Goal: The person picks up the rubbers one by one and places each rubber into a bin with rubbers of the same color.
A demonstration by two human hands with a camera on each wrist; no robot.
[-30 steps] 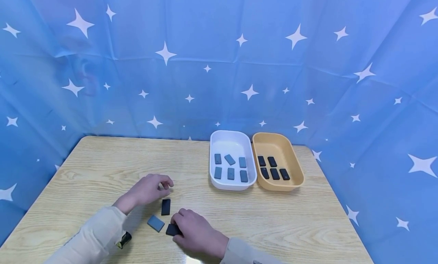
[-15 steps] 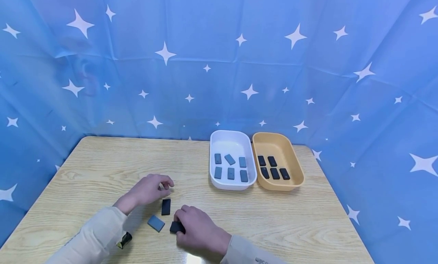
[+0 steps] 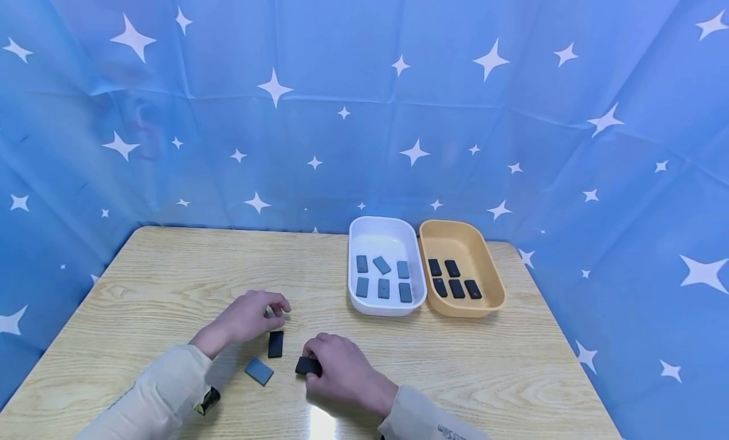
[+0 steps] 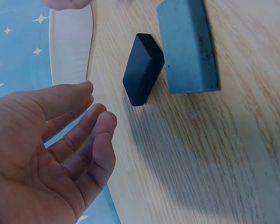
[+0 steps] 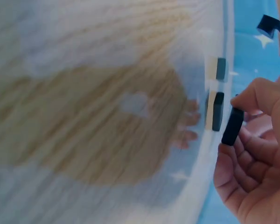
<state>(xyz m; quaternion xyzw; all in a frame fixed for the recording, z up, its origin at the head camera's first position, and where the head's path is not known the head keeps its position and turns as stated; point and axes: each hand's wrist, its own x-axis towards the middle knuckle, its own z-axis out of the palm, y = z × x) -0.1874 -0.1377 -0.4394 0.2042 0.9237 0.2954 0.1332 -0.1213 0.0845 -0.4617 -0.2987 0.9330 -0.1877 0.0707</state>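
Note:
My right hand point(image 3: 344, 373) pinches a small black rectangular tile point(image 3: 306, 366) between thumb and fingers. In the right wrist view the held black tile point(image 5: 233, 127) stands on a slant at the fingertips. My left hand point(image 3: 247, 316) hovers with loosely bent fingers and nothing in them. Just below its fingertips another black tile point(image 3: 276, 344) lies on the table, and a blue-grey tile point(image 3: 259, 371) lies at an angle nearer to me. The left wrist view shows this black tile point(image 4: 143, 70) beside the blue-grey one point(image 4: 189, 46), to the right of the fingers.
A white tray point(image 3: 387, 311) with several blue-grey tiles stands at the back right of the wooden table point(image 3: 188, 263). Right beside it, a yellow-orange tray point(image 3: 467, 312) holds several black tiles. A starry blue cloth point(image 3: 342, 136) hangs behind the table.
My right hand has moved to the right and farther from me, carrying the black tile away from the blue-grey one. My left hand has stayed in place.

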